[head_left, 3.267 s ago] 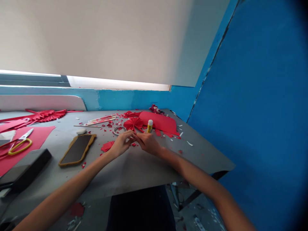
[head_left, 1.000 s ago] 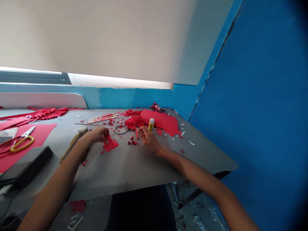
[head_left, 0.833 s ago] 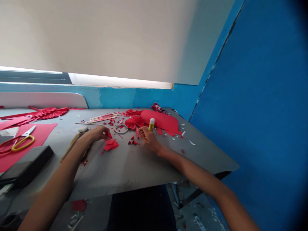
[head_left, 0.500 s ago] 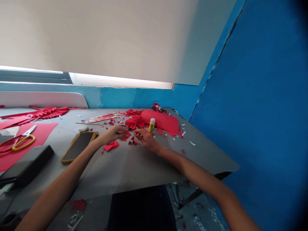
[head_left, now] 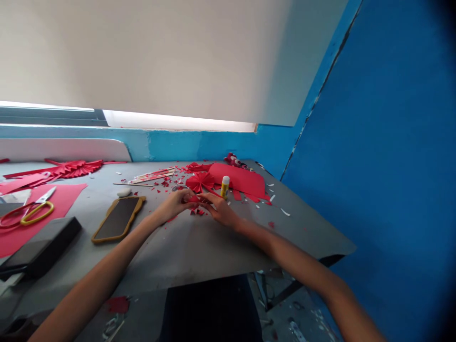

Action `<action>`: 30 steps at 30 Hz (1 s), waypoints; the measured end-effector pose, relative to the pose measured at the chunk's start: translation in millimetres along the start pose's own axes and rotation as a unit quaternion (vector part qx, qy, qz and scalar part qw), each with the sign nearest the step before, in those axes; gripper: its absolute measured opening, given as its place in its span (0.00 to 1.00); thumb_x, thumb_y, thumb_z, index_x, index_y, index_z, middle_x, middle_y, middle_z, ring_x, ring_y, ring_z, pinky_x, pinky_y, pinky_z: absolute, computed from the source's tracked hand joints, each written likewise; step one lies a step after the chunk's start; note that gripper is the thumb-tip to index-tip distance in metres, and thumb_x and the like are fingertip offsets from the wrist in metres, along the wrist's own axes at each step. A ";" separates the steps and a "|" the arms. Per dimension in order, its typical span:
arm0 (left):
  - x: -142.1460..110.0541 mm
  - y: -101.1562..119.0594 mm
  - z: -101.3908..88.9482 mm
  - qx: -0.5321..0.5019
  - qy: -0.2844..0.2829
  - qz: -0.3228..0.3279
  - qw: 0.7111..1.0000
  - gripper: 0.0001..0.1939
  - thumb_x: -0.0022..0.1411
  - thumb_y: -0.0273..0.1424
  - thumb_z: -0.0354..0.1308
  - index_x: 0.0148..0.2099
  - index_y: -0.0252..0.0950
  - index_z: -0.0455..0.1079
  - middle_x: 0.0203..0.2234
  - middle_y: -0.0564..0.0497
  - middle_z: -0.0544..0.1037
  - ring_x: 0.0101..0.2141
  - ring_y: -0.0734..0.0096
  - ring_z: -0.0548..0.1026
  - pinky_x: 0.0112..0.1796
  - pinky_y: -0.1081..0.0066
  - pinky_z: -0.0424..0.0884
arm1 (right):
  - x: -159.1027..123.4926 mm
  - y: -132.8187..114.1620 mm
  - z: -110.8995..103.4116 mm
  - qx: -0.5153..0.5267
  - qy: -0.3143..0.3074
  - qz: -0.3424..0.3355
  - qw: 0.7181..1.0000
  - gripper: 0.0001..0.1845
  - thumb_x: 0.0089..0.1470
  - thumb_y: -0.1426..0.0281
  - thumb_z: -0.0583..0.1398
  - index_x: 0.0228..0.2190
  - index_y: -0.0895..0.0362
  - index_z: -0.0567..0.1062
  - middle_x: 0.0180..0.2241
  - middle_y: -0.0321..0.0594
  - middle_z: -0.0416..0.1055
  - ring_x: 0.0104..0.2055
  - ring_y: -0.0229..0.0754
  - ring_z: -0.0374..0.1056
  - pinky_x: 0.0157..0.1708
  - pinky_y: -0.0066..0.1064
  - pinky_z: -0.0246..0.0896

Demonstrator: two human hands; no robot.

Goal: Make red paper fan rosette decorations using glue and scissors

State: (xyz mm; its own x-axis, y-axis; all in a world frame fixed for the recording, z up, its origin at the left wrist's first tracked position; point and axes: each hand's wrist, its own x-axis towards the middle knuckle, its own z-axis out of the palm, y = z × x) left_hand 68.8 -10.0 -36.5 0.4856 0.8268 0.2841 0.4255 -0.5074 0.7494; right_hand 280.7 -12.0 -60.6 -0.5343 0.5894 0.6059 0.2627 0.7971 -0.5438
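Note:
Over the middle of the table, my left hand (head_left: 179,203) is closed on a small piece of red paper (head_left: 193,199). My right hand (head_left: 218,207) meets it from the other side, its fingers pinched at the paper's right edge. Just beyond the hands lies a pleated red paper fan (head_left: 200,182). A glue stick (head_left: 224,186) with a white cap and yellow label stands upright past my right hand. Dark red scraps (head_left: 197,212) lie under the fingers. The fingertips partly hide the held paper.
To the left lie a phone in a yellow case (head_left: 119,219), a white stone-like object (head_left: 124,191), scissors (head_left: 38,211) on red paper and a black box (head_left: 41,247). Farther back are patterned sticks (head_left: 153,175) and a large red sheet (head_left: 240,178). A blue wall (head_left: 384,156) rises on the right.
My left hand has moved right with the red paper, closing the gap to my right hand. The fingers of both hands now meet at the paper.

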 end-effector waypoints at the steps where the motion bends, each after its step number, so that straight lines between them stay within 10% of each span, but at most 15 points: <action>1: 0.1 0.5 0.9 0.003 0.004 0.003 1.000 0.10 0.58 0.36 0.60 0.36 0.34 0.70 0.23 0.53 0.77 0.26 0.71 0.74 0.28 0.74 0.65 | 0.2 -0.8 -0.5 0.003 -0.001 0.000 1.000 0.17 0.61 0.72 0.55 0.51 0.57 0.69 0.49 0.46 0.70 0.51 0.43 0.67 0.52 0.37 0.62; 19: -15.1 9.8 6.3 -0.327 -0.004 -0.162 0.931 0.21 0.49 0.44 0.67 0.40 0.33 0.75 0.36 0.46 0.81 0.38 0.66 0.78 0.47 0.67 0.69 | 13.5 -17.3 -15.8 0.096 -0.035 0.074 0.992 0.10 0.55 0.74 0.59 0.39 0.58 0.77 0.39 0.42 0.75 0.42 0.40 0.71 0.45 0.33 0.67; 25: 1.3 12.6 5.9 -0.296 -0.010 -0.134 0.946 0.19 0.49 0.39 0.69 0.40 0.33 0.74 0.31 0.48 0.81 0.34 0.68 0.78 0.40 0.67 0.72 | 24.6 -8.6 -44.0 0.214 -0.196 0.170 0.942 0.23 0.49 0.67 0.65 0.48 0.58 0.72 0.44 0.45 0.75 0.46 0.42 0.72 0.46 0.35 0.68; 30: 15.6 2.4 13.1 -0.313 -0.006 -0.128 0.941 0.20 0.45 0.39 0.71 0.38 0.32 0.73 0.30 0.49 0.81 0.31 0.69 0.78 0.36 0.68 0.72 | 33.1 -1.6 -38.3 0.114 -0.068 0.216 0.967 0.20 0.55 0.55 0.59 0.36 0.61 0.73 0.31 0.42 0.74 0.31 0.38 0.71 0.32 0.28 0.66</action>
State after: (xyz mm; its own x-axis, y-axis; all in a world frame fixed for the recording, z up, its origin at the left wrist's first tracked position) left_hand 87.4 -1.5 -38.1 0.4379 0.8980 0.0434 -0.0022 -0.0472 0.9989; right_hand 293.4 11.2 -17.4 -0.5194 0.8255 0.2208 0.3081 0.4219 -0.8527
